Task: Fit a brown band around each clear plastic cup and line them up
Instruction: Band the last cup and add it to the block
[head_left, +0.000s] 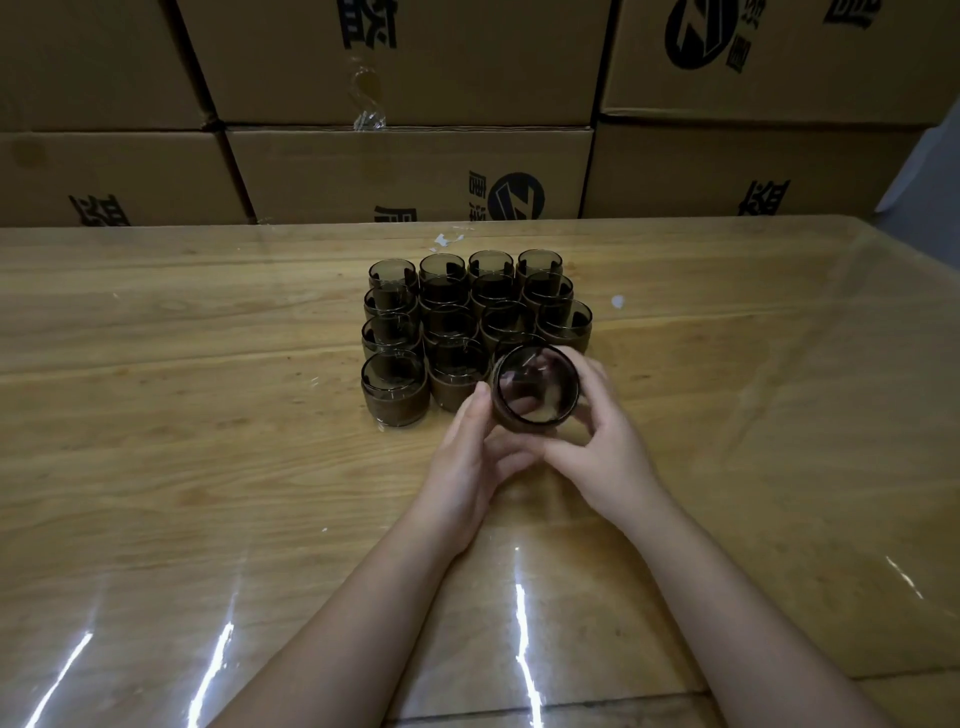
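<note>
Both hands meet over the near part of the wooden table (208, 364). The left hand (467, 457) and the right hand (608, 447) curl their fingers round one clear plastic cup (535, 387). Its mouth tilts toward the camera, and fingers show through its base. A brown band (509, 420) wraps its wall. Just behind it, banded cups (467, 322) stand upright in touching rows, their insides too dark to judge. Stacked cardboard boxes (410, 171) rise beyond the table.
</note>
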